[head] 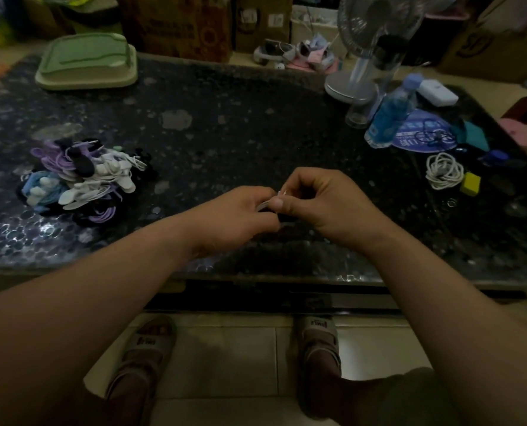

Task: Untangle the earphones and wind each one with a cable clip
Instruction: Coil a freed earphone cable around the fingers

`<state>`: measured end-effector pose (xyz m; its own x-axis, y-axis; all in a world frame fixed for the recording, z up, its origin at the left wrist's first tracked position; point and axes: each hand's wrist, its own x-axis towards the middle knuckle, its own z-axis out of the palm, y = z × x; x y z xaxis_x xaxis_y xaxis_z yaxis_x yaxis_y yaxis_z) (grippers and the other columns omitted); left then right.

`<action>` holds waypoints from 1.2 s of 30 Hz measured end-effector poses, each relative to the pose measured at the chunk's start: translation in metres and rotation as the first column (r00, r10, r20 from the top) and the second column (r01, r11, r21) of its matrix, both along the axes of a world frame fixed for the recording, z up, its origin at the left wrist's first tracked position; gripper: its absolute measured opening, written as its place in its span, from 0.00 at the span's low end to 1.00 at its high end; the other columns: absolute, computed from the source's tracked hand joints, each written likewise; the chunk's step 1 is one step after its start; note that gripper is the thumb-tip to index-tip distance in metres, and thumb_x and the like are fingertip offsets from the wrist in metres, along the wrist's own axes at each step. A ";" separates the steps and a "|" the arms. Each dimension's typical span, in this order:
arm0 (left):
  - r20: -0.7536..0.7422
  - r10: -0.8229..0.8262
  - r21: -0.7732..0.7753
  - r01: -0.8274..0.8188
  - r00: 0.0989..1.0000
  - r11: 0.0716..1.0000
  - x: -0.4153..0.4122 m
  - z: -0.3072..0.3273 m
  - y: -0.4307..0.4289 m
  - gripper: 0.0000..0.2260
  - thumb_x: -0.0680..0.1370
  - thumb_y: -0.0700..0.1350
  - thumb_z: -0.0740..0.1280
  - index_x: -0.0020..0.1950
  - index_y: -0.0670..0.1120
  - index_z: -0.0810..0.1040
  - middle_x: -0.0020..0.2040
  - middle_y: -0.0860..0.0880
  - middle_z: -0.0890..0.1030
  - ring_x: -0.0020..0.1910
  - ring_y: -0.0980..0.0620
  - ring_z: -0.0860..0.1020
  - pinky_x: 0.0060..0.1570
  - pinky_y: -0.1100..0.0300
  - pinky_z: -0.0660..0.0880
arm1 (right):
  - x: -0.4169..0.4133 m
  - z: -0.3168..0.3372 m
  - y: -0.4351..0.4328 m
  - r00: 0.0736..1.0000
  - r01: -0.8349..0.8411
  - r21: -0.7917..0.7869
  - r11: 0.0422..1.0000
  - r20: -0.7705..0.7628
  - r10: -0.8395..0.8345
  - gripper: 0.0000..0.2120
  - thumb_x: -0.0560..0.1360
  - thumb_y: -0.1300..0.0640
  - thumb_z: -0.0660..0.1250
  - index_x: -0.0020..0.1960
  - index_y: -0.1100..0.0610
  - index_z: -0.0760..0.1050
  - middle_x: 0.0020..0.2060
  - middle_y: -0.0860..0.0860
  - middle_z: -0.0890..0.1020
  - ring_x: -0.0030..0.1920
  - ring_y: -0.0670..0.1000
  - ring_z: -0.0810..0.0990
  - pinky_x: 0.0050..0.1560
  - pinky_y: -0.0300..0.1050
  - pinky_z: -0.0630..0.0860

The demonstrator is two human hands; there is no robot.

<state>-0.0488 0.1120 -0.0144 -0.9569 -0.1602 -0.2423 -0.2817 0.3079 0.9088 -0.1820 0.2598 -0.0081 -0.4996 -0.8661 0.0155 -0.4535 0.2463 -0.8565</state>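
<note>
Earphone cord [266,205] sits between both hands, pinched by the curled left hand [234,216] and right hand [326,204] above the counter [225,133].

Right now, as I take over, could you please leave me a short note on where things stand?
Left hand pinches a small pale piece above the table; cable or clip, too hidden to tell.
Right hand pinches the same piece from the other side.
A heap of purple, white, blue and black earphones and clips lies far left; a white coiled cable lies far right.
Done: unclear how many in the heap are wound.
Left: probably finish the piece in hand, then the coiled cable.
</note>
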 end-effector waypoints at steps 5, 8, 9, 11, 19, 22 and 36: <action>-0.047 0.060 0.066 -0.056 0.997 0.996 -0.002 -0.005 0.001 0.06 0.73 0.41 0.68 0.45 0.51 0.82 0.36 0.46 0.72 0.36 0.47 0.68 0.35 0.51 0.65 | 0.006 0.000 -0.007 0.940 0.032 0.029 0.999 -0.340 -0.020 0.13 0.74 0.47 0.77 0.40 0.49 0.74 0.41 0.46 0.75 0.40 0.46 0.75 0.41 0.48 0.77; -0.024 0.036 0.080 -0.034 0.999 0.996 -0.002 -0.006 -0.001 0.07 0.76 0.38 0.67 0.48 0.50 0.80 0.36 0.48 0.73 0.36 0.47 0.69 0.35 0.52 0.66 | 0.007 0.002 -0.007 0.936 0.005 0.036 0.999 -0.352 0.008 0.13 0.75 0.47 0.76 0.39 0.49 0.73 0.42 0.47 0.75 0.40 0.47 0.75 0.41 0.48 0.76; -0.013 0.015 0.077 -0.014 1.000 0.997 -0.001 -0.005 -0.002 0.06 0.76 0.38 0.67 0.50 0.48 0.80 0.37 0.48 0.74 0.37 0.48 0.70 0.35 0.52 0.67 | 0.008 0.002 -0.007 0.948 0.001 0.046 0.999 -0.318 0.014 0.13 0.76 0.47 0.76 0.40 0.49 0.73 0.41 0.47 0.75 0.40 0.46 0.75 0.41 0.46 0.75; 0.008 -0.003 0.083 0.003 1.000 0.997 0.000 -0.004 -0.002 0.07 0.78 0.36 0.67 0.56 0.43 0.79 0.38 0.47 0.75 0.36 0.50 0.71 0.34 0.56 0.68 | 0.009 -0.001 -0.009 0.983 0.065 0.047 0.997 -0.172 -0.056 0.12 0.78 0.47 0.73 0.43 0.51 0.75 0.40 0.47 0.77 0.39 0.45 0.76 0.41 0.44 0.75; 0.031 0.083 0.222 -0.087 0.996 0.971 0.009 0.002 -0.011 0.06 0.80 0.33 0.63 0.54 0.41 0.72 0.37 0.43 0.78 0.31 0.55 0.72 0.26 0.63 0.64 | 0.009 -0.007 -0.013 0.911 0.050 0.145 0.988 0.399 -0.105 0.16 0.83 0.43 0.66 0.58 0.54 0.82 0.49 0.51 0.87 0.48 0.49 0.87 0.49 0.47 0.82; 0.054 0.184 0.261 -0.192 0.981 0.946 0.016 -0.001 -0.022 0.03 0.83 0.39 0.65 0.56 0.41 0.74 0.41 0.44 0.78 0.33 0.54 0.74 0.27 0.63 0.66 | 0.017 -0.015 -0.029 0.919 0.075 0.100 0.992 0.380 -0.107 0.12 0.81 0.48 0.70 0.55 0.56 0.83 0.47 0.52 0.88 0.48 0.51 0.87 0.50 0.50 0.84; -0.375 0.671 -0.209 -0.764 0.639 0.610 0.110 0.005 -0.104 0.06 0.84 0.50 0.66 0.60 0.51 0.76 0.49 0.57 0.80 0.46 0.63 0.78 0.42 0.66 0.74 | 0.079 -0.018 -0.153 0.819 0.073 0.088 0.993 0.563 -0.111 0.11 0.81 0.51 0.70 0.54 0.60 0.81 0.41 0.54 0.84 0.38 0.49 0.80 0.36 0.41 0.74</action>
